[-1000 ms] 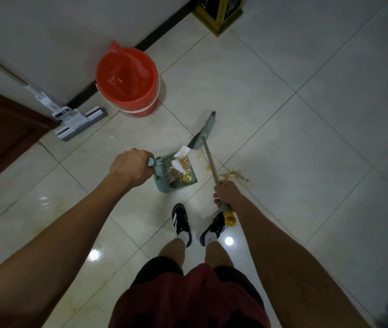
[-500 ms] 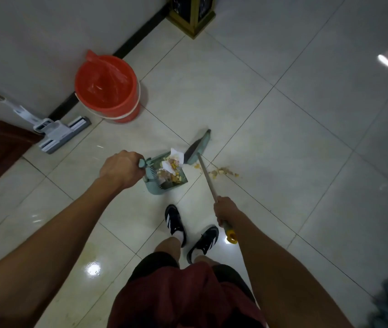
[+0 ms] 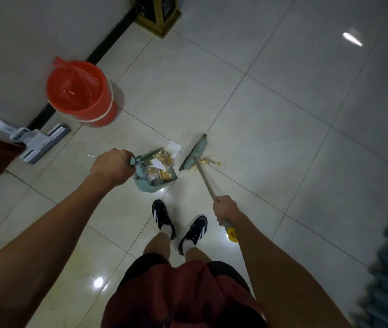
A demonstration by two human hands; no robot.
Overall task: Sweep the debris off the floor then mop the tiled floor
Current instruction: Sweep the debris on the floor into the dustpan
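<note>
Sweeping stage here, mop hasn't been touched yet. The left hand [image 3: 112, 168] is wrapped tight round the grip of the dustpan [image 3: 155, 172], which sits on the floor [image 3: 271, 110] just ahead of the feet and already has a decent load of yellowish crumbs and a couple of paper scraps in it. The right hand [image 3: 226, 209] is closed round the broom [image 3: 194, 153] stick near its top end, just above the yellow cap, with the broom head down on the tile right of the pan. A small pile of debris [image 3: 212, 161] lies just beside the head, on the far side from the pan, so I'd guess one more pull toward the pan is needed. That stuff looks light and crumbly, so it'll probably scatter if flicked hard; short gentle strokes seem the way. Pan looks like thin stiff plastic, easy one-handed, but tip it and the load slides out. The bin [image 3: 79, 91] with its red liner sits by the wall, and the mop [image 3: 39, 143] lies next to it.
</note>
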